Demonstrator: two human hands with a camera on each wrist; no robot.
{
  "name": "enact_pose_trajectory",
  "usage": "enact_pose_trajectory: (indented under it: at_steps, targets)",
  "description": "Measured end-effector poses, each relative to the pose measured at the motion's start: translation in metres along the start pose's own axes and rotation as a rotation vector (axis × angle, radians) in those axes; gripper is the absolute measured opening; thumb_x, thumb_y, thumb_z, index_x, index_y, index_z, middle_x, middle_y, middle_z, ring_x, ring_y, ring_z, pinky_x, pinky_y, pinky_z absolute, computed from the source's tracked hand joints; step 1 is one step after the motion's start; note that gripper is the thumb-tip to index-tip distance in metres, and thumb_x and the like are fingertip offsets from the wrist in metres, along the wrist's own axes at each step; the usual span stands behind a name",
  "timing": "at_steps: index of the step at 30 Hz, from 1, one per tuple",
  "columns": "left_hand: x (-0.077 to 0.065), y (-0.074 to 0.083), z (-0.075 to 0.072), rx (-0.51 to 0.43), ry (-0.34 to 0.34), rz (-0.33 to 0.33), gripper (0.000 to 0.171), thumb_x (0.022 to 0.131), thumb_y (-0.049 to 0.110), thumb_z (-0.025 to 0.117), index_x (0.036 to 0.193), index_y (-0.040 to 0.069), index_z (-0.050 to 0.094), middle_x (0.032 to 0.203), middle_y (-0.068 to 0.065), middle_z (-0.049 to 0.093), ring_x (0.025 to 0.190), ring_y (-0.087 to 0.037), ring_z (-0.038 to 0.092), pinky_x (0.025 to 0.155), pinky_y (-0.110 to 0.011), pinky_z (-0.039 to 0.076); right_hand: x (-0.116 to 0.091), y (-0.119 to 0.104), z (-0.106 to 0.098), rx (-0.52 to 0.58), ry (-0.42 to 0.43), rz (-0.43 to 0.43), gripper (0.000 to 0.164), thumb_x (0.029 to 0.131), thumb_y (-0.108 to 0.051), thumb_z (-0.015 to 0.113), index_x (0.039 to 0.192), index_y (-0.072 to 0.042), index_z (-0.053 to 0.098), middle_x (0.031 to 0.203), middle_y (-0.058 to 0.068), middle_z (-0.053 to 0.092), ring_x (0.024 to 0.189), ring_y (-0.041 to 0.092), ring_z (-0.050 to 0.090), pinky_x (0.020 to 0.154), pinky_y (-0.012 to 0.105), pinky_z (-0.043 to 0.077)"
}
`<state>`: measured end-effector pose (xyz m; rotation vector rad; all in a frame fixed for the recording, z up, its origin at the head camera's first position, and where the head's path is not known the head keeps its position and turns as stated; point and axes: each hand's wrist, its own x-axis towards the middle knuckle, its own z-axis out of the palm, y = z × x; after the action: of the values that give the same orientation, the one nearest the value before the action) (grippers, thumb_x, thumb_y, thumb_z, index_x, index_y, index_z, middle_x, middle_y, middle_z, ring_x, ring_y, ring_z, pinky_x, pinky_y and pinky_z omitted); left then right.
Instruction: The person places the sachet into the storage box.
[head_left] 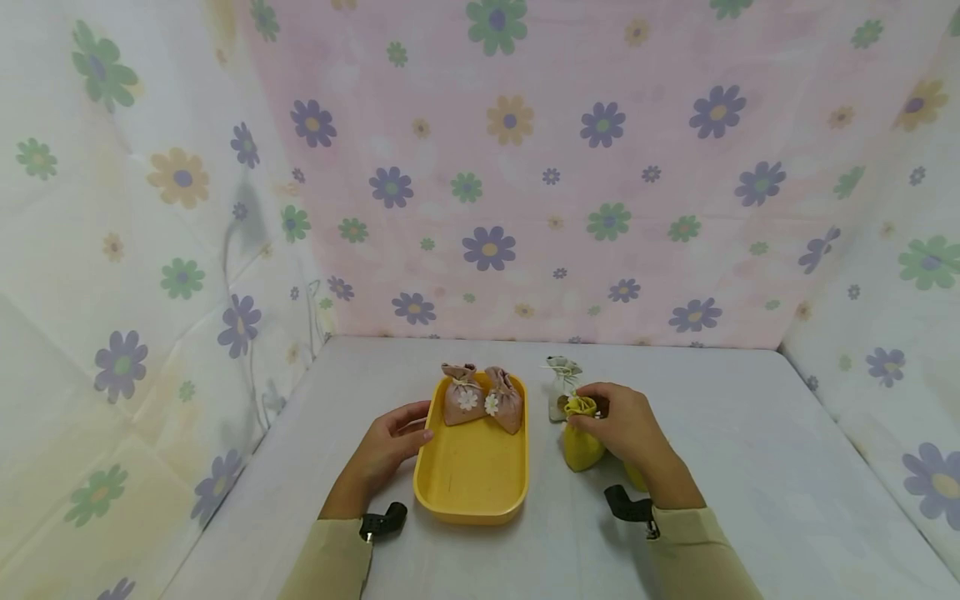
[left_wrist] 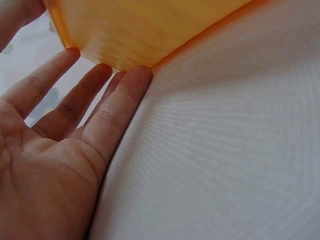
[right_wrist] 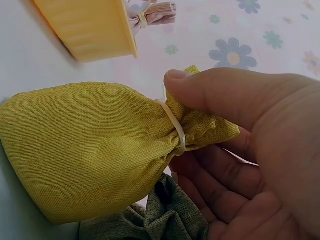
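A yellow rectangular tray (head_left: 471, 479) stands on the table with two pinkish-brown drawstring pouches (head_left: 465, 398) at its far end, each bearing a white flower. My left hand (head_left: 390, 446) touches the tray's left side, its fairly straight fingertips against the outer wall and the thumb at the rim. Right of the tray, my right hand (head_left: 626, 421) pinches a yellow cloth pouch (right_wrist: 90, 150) by its gathered neck, above a pale tie. The pouch hangs bottom down, close over the table. Under it in the right wrist view shows a dark olive pouch (right_wrist: 175, 215), partly hidden.
Just beyond the right hand stands a pale pouch (head_left: 558, 404) with a leafy print. Another yellow item (head_left: 636, 477) peeks out beneath the right wrist. Flower-patterned cloth (head_left: 555, 250) walls the white table (head_left: 750, 450) at the back and both sides.
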<state>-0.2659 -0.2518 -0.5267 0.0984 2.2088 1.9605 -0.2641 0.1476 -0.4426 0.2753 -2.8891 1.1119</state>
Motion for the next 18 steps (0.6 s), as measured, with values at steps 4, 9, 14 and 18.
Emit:
enact_pose_trajectory:
  at_steps: [4,9,14,18]
  targets:
    - [0.0002,-0.0001,-0.0001,-0.003,-0.003,0.000,0.057,0.090,0.026,0.082,0.142,0.025,0.060,0.152,0.003,0.055,0.139,-0.025,0.056,0.105,-0.036,0.055,0.0004,-0.0003,-0.0007,-0.001,0.002,0.013,0.043,0.088,-0.029,0.083,0.128,-0.014,0.072,0.122,0.007,0.072,0.101,0.024,0.063,0.083,0.039,0.061]
    - [0.0007,0.0001,0.0001,-0.027,-0.013,0.000,0.056,0.090,0.023,0.081,0.142,0.024,0.061,0.151,0.002,0.056,0.139,-0.025,0.057,0.104,-0.036,0.056,0.0000,-0.0008,-0.0020,0.001,0.003,0.018,0.040,0.089,-0.028,0.083,0.125,-0.014,0.074,0.121,0.005,0.073,0.097,0.021,0.064,0.082,0.037,0.062]
    - [0.0000,0.0022,0.0011,-0.028,-0.009,0.002,0.055,0.091,0.022,0.081,0.142,0.024,0.061,0.151,0.001,0.056,0.138,-0.025,0.057,0.104,-0.036,0.056,-0.0005,-0.0009,-0.0032,0.010,0.011,0.008,0.037,0.089,-0.026,0.083,0.122,-0.014,0.075,0.120,0.006,0.074,0.097,0.020,0.067,0.082,0.038,0.063]
    - [-0.0008,0.0029,0.0016,-0.029,-0.004,0.001,0.055,0.091,0.022,0.081,0.143,0.023,0.060,0.151,0.001,0.056,0.138,-0.025,0.057,0.104,-0.035,0.056,-0.0009,-0.0008,-0.0040,0.009,0.012,0.011,0.036,0.089,-0.026,0.083,0.121,-0.014,0.075,0.120,0.006,0.074,0.101,0.021,0.069,0.084,0.040,0.063]
